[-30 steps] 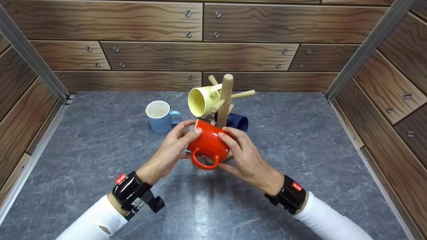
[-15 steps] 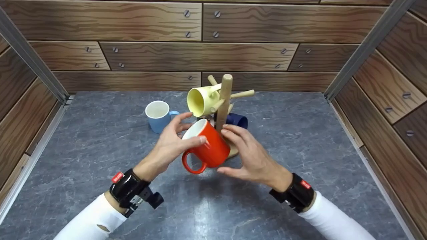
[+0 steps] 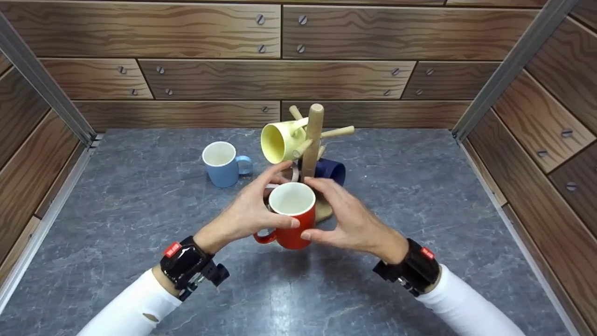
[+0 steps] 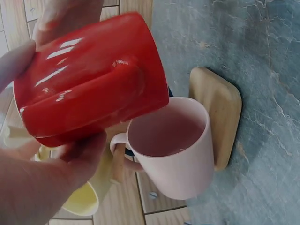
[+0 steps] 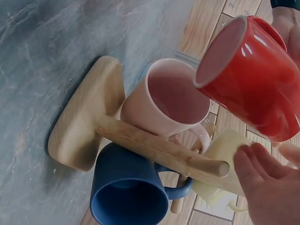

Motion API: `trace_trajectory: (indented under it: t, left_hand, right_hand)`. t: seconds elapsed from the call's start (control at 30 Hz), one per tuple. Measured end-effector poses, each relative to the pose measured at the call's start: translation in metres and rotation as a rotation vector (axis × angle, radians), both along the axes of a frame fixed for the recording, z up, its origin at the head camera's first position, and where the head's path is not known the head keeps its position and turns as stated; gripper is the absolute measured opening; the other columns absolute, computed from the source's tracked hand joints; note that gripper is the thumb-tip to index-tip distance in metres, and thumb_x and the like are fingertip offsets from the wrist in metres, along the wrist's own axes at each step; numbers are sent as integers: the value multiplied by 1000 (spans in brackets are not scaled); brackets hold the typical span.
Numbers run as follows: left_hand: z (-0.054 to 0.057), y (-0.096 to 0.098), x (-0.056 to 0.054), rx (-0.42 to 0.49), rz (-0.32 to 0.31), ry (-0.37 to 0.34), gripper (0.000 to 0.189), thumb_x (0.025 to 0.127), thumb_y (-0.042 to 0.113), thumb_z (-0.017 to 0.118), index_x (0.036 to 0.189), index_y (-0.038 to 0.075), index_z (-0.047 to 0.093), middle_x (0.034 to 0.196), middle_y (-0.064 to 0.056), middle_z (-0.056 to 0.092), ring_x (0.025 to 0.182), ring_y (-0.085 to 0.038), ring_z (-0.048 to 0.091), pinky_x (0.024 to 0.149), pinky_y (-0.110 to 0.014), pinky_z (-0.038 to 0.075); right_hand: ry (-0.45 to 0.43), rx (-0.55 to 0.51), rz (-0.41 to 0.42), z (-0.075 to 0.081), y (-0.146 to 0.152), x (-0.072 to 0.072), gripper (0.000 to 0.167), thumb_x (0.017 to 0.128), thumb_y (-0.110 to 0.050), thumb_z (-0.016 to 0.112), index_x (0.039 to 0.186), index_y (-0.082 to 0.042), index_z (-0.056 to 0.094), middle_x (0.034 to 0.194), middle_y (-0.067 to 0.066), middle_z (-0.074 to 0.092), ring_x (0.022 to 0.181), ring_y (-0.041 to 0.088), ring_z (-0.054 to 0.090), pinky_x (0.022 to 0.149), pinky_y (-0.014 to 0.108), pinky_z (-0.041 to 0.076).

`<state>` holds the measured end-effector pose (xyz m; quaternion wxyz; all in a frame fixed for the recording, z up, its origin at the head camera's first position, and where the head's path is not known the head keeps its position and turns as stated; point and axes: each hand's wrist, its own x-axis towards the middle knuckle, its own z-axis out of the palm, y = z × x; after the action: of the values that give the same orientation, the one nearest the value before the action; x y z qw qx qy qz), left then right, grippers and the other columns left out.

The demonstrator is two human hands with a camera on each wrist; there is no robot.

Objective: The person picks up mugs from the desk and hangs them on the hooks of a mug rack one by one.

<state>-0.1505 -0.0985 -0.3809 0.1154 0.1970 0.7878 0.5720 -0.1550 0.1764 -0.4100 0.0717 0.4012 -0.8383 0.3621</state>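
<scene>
A red mug (image 3: 298, 228) with a white inside is held above the table, its mouth facing up toward the head camera and its handle at the left. My left hand (image 3: 249, 207) holds it, thumb across the front and fingers round the rim's far side. At its right side my right hand (image 3: 352, 221) is spread, thumb tip at the mug's wall; whether it presses there I cannot tell. Just behind stands a wooden mug tree (image 3: 311, 158). A yellow mug (image 3: 282, 140), a dark blue mug (image 5: 131, 187) and a pale pink mug (image 4: 176, 150) hang on it.
A light blue mug (image 3: 221, 165) stands upright on the grey marbled table (image 3: 140, 210), left of the tree. A bare peg (image 3: 338, 132) sticks out right at the top of the tree. Wood-patterned walls (image 3: 280, 79) close off the back and sides.
The red mug has turned from lying sideways to mouth up, its handle swinging to the left. My right hand has let go of it and spread, while the left keeps its hold.
</scene>
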Motion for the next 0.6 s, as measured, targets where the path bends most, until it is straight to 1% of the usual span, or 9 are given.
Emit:
trace_trajectory:
  t: [0.07,0.13,0.27,0.37,0.47,0.6]
  left_hand:
    - [-1,-1,-1,6,-24,3,112,88,16,98,182,7,37,158,-26,63,143,-42,74,116,-57,62]
    - [-2,-1,-1,8,-41,16,111,89,15,98,181,6,38,159,-27,63,145,-43,73,118,-58,61]
    - [-2,0,0,-1,-57,56,109,88,15,98,180,5,40,158,-26,65,143,-41,71,119,-55,60]
    - [-1,2,1,-4,-72,82,108,88,13,98,179,5,42,160,-24,66,145,-41,68,122,-57,57]
    - [-1,4,1,-8,-88,106,107,86,11,98,179,6,44,163,-23,66,151,-42,65,128,-61,52]
    - [-1,5,1,-25,-93,135,106,86,10,98,178,8,46,164,-23,66,152,-42,64,130,-61,51]
  right_hand:
    - [-42,22,6,2,-2,1,98,96,-31,99,171,7,48,164,23,65,143,39,70,119,64,63]
    - [-53,39,1,3,-4,1,100,96,-31,100,171,8,47,162,23,66,140,38,72,117,63,64]
    - [-25,59,-15,3,-6,2,96,97,-29,99,170,8,49,159,24,68,136,37,74,112,59,67]
    - [-21,57,-15,2,-8,1,92,97,-28,98,168,8,51,159,24,68,135,37,74,112,58,67]
    - [-53,51,-13,3,-11,1,90,98,-29,96,168,4,52,160,22,67,135,34,74,112,56,67]
    - [-106,44,-12,5,-13,1,89,98,-30,93,171,-3,50,160,15,67,135,29,72,112,53,67]
